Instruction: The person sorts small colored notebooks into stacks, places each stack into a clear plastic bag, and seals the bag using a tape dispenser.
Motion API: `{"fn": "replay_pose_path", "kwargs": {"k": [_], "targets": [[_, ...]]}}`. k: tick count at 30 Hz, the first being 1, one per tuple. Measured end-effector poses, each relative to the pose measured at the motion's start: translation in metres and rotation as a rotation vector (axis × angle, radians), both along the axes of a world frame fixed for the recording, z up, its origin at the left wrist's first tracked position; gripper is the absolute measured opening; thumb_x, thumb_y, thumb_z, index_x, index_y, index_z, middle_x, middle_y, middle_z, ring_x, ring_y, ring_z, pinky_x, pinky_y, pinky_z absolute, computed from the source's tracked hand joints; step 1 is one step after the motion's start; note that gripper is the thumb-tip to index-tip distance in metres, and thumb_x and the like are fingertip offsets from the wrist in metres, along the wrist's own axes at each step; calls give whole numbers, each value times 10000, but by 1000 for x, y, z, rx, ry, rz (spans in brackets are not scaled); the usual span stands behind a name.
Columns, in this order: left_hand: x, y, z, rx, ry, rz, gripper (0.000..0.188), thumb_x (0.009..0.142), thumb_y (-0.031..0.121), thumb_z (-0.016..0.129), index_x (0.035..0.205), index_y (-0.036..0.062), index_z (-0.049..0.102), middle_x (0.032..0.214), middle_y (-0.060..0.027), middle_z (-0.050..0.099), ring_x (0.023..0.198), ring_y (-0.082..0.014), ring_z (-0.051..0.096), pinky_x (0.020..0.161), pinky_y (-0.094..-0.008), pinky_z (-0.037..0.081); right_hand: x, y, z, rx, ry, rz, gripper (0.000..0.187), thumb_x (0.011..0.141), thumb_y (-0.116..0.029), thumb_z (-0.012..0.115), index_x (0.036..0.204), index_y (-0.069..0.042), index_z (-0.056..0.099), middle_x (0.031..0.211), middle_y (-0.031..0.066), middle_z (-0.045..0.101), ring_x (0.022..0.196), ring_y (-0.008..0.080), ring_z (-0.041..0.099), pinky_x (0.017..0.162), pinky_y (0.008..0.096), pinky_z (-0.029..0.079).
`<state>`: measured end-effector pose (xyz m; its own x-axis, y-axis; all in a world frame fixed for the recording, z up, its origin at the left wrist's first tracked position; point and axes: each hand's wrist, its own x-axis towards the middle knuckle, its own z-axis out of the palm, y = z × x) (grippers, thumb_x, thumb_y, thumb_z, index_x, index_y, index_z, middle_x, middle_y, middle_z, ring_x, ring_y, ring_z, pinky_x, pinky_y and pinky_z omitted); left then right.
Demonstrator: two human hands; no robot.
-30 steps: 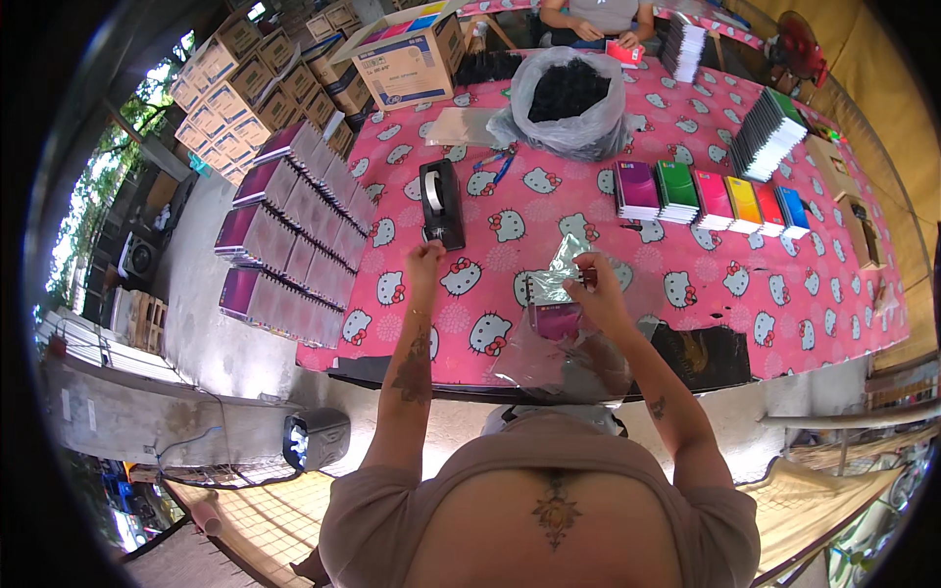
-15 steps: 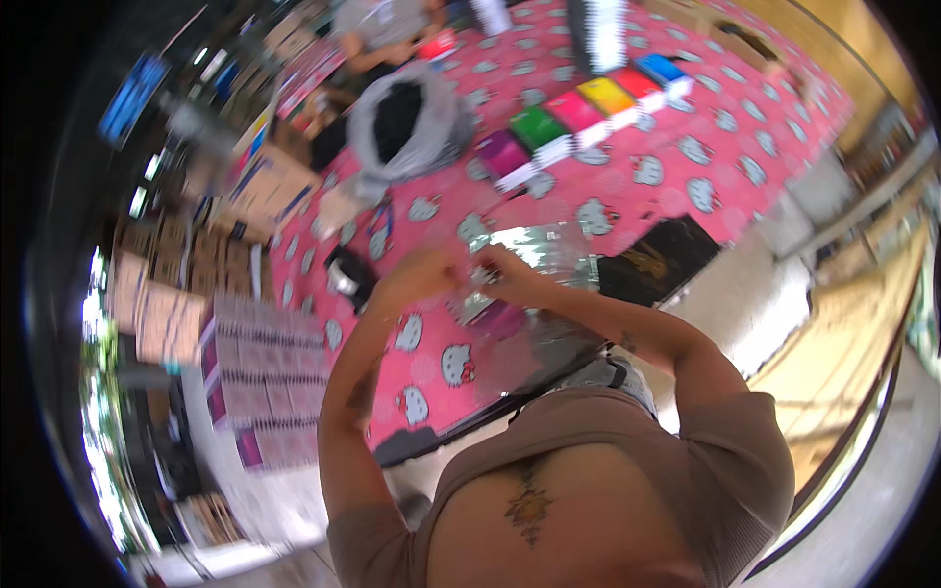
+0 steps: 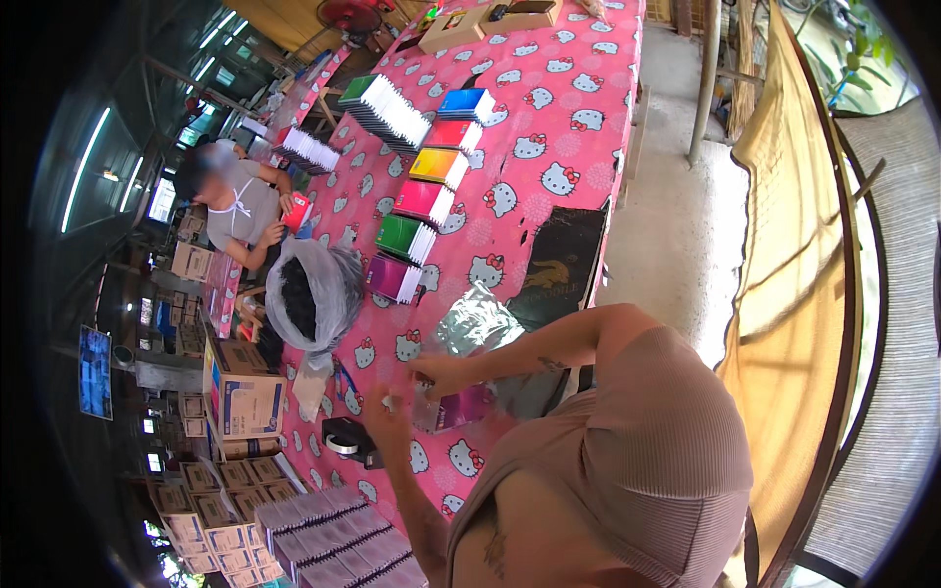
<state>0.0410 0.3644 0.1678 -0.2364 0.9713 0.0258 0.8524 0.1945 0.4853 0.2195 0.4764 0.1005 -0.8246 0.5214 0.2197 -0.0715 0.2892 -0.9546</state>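
Strong daylight toward 3 o'clock bleaches the floor [image 3: 662, 235] and lights the curtain [image 3: 794, 255], streaked with shadow, while the dim 10 o'clock side shows thin white tube lights [image 3: 86, 169]. Glare whitens the film [image 3: 478, 318] near the centre; toward 7 o'clock the left hand [image 3: 387, 419] is softly blurred. Straight edges bow toward the black rim.

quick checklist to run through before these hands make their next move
1. Purple notebook on the table: ok, in front of the person.
2. Clear plastic lying smooth: not ok, it looks crinkled and shiny.
3. Right hand gripping the plastic: cannot tell, the fingertips are unclear.
4. Left hand empty: cannot tell, it is blurred.
5. Tape dispenser near the left hand: ok.
6. Row of notebook stacks clear of both hands: ok.
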Motion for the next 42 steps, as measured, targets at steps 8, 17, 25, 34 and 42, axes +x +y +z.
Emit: {"fn": "replay_pose_path", "kwargs": {"k": [8,17,25,34,42], "targets": [[76,-29,-16,302,-430,33,858,762,339,858,1366,-16,363,1292,-161,518,1203,-291,550,958,-414,482,5,10,-6,-251,137,100,721,803,-296,784,1385,-61,430,1257,171,514,1153,277,540,981,394,452],[95,-100,-84,645,-705,425,775,706,220,902,1308,-4,467,1296,-138,553,1225,-249,541,994,-369,452,22,-20,-23,-161,-17,367,881,834,-202,810,1544,-88,301,1400,172,510,1277,271,517,1054,394,443],[69,-285,63,1030,-216,1054,712,719,204,882,1280,-8,497,1102,-102,592,981,-217,620,813,-359,543,62,13,-73,729,-325,-53,743,785,-341,744,1426,-86,467,1384,297,462,1276,487,446,991,573,401],[-91,-508,85,822,43,1830,891,890,712,533,1317,-69,513,1141,-240,656,1024,-253,643,884,-410,501,103,-1,-91,975,-626,-287,778,864,-506,636,1484,-93,413,1548,271,294,1411,456,310,1118,610,231],[-92,-378,52,1228,644,1802,637,1051,443,345,1176,-140,570,1054,-285,621,987,-353,628,806,-487,535,39,14,-76,955,-585,-166,798,887,-595,575,1497,-109,410,1550,278,304,1438,476,281,1143,668,144]]}}
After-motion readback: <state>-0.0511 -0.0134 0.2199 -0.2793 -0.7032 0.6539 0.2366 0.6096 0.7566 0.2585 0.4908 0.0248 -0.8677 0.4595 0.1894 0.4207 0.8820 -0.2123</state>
